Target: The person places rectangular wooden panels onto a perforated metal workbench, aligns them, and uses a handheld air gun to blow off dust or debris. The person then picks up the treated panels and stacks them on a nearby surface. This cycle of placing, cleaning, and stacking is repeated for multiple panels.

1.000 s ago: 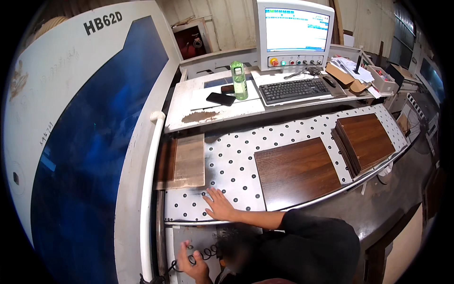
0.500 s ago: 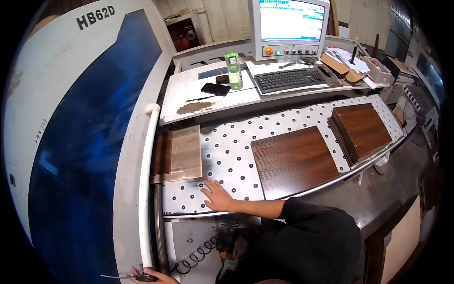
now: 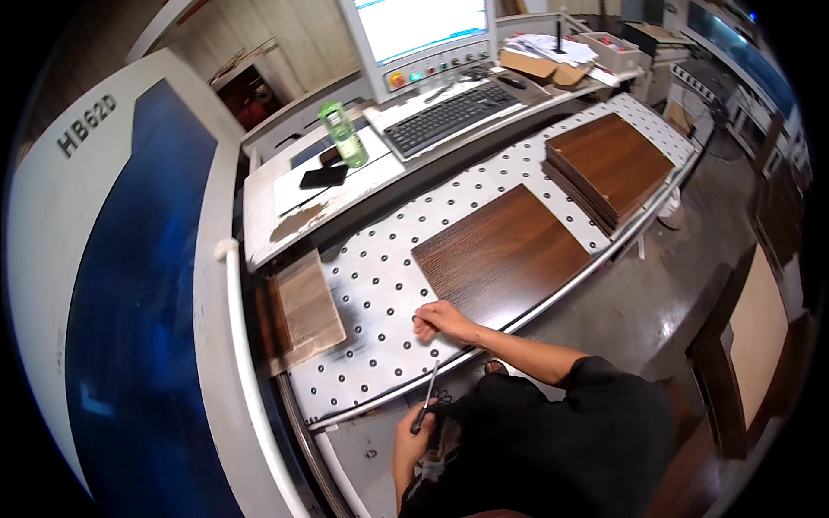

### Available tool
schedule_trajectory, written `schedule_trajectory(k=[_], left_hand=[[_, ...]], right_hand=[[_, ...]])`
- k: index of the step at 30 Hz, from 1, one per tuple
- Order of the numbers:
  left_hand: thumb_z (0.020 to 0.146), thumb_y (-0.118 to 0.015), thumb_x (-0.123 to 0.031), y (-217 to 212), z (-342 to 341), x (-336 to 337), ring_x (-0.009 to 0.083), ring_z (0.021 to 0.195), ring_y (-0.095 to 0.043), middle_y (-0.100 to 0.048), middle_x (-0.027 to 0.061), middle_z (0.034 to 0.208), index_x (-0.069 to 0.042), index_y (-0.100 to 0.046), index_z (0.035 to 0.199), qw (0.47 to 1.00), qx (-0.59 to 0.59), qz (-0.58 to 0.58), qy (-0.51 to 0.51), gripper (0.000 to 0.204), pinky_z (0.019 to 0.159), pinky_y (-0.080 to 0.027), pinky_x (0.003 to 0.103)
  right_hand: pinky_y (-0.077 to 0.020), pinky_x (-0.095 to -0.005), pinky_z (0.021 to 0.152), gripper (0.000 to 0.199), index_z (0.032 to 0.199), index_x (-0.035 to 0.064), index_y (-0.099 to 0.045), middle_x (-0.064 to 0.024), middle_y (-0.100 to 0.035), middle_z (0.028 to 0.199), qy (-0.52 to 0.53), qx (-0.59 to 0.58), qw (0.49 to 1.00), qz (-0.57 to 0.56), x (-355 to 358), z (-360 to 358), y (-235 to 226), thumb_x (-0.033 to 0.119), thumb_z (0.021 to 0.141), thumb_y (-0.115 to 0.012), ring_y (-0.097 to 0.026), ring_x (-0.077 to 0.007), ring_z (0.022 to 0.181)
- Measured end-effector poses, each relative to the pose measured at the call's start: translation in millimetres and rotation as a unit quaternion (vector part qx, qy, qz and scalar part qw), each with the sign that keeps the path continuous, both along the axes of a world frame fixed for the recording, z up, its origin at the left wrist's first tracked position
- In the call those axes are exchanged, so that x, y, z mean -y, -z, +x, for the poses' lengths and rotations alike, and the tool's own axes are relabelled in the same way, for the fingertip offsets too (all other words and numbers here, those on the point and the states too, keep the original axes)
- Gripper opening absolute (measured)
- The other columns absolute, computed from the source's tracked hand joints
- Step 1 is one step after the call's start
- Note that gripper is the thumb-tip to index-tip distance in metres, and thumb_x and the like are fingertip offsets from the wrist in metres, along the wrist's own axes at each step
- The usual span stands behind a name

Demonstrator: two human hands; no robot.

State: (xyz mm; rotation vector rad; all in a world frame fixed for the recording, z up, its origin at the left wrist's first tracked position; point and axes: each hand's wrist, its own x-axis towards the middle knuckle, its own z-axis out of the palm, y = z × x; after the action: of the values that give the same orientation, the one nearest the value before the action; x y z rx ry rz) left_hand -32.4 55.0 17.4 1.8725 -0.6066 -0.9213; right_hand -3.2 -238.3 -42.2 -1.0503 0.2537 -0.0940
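My left hand (image 3: 411, 439) is low by the table's front edge, wrapped round the dark handle of an air blow gun (image 3: 430, 393). Its thin metal nozzle points up toward the table. Over the white table with black dots (image 3: 371, 367), my right hand (image 3: 442, 319) hovers with its fingers curled in and nothing visible in them. Close to that hand lies a dark brown wood-grain panel (image 3: 509, 250). Farther right sits a stack of similar panels (image 3: 617, 164). At the table's left end, a pale board (image 3: 311, 302) lies beside a dark brown piece (image 3: 269, 319).
A white rail (image 3: 246, 363) and a large machine with a blue window (image 3: 138, 328) stand at left. Behind the table, a shelf holds a green bottle (image 3: 344, 136), a phone (image 3: 324, 177) and a keyboard (image 3: 451, 119), below a monitor (image 3: 423, 26).
My view has turned and shifted. The right hand lifted off the table and curled its fingers, moving toward the dark panel. The left hand brought the blow gun from the rail to the table's front edge.
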Motion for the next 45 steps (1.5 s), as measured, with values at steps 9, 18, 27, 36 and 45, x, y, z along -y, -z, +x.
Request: schedule_trajectory(k=[9, 18, 27, 36, 45], left_hand=[[0.101, -0.06, -0.04, -19, 27, 49, 0.0096, 0.069, -0.053, -0.059, 0.0023, 0.074, 0.002, -0.065, 0.127, 0.982, -0.117, -0.037, 0.143, 0.049, 0.066, -0.042, 0.024], [0.099, -0.063, -0.037, -26, 69, 85, 0.0097, 0.07, -0.056, -0.063, 0.0019, 0.074, 0.003, -0.066, 0.124, 0.868, -0.258, -0.033, 0.424, 0.048, 0.068, -0.045, 0.024], [0.091, -0.072, -0.027, -72, 26, 179, 0.0168, 0.063, -0.064, -0.068, 0.0119, 0.074, 0.01, -0.067, 0.116, 0.701, -0.282, -0.099, 0.647, 0.045, 0.057, -0.052, 0.029], [0.087, -0.075, -0.018, -94, 46, 145, 0.0179, 0.084, -0.069, -0.074, 0.0162, 0.097, 0.007, -0.068, 0.117, 0.776, -0.192, -0.024, 0.6, 0.04, 0.078, -0.054, 0.031], [0.096, -0.065, -0.019, -82, 38, 84, 0.0209, 0.102, -0.057, -0.06, 0.0108, 0.105, 0.001, -0.052, 0.118, 0.963, 0.036, -0.264, 0.029, 0.033, 0.096, -0.044, 0.036]], right_hand=[[-0.0365, -0.0263, 0.053, 0.03, 0.083, 0.0024, -0.064, 0.007, -0.047, 0.063, 0.148, -0.047, 0.928, -0.338, 22, -101, -18, 0.028, 0.097, -0.068, -0.041, -0.0045, 0.058], [-0.0353, -0.0401, 0.051, 0.051, 0.064, 0.0022, -0.05, -0.007, -0.042, 0.053, 0.056, -0.051, 0.909, -0.411, 34, -93, -21, 0.039, 0.097, -0.06, -0.041, -0.0175, 0.05], [-0.0382, -0.043, 0.054, 0.049, 0.066, 0.0023, -0.051, -0.0126, -0.049, 0.056, -0.076, 0.061, 0.861, -0.499, -12, -49, -51, 0.04, 0.095, -0.06, -0.045, -0.0297, 0.051], [-0.0389, -0.0321, 0.055, 0.038, 0.072, 0.0033, -0.059, 0.0, -0.051, 0.058, -0.036, 0.04, 0.951, -0.305, -34, -61, -64, 0.032, 0.096, -0.067, -0.045, -0.0098, 0.056], [-0.0347, -0.0438, 0.114, 0.09, 0.15, -0.0028, -0.026, -0.0222, -0.031, 0.154, -0.102, 0.203, 0.874, -0.43, -58, -108, -90, 0.027, 0.083, -0.077, -0.035, -0.0379, 0.142]])
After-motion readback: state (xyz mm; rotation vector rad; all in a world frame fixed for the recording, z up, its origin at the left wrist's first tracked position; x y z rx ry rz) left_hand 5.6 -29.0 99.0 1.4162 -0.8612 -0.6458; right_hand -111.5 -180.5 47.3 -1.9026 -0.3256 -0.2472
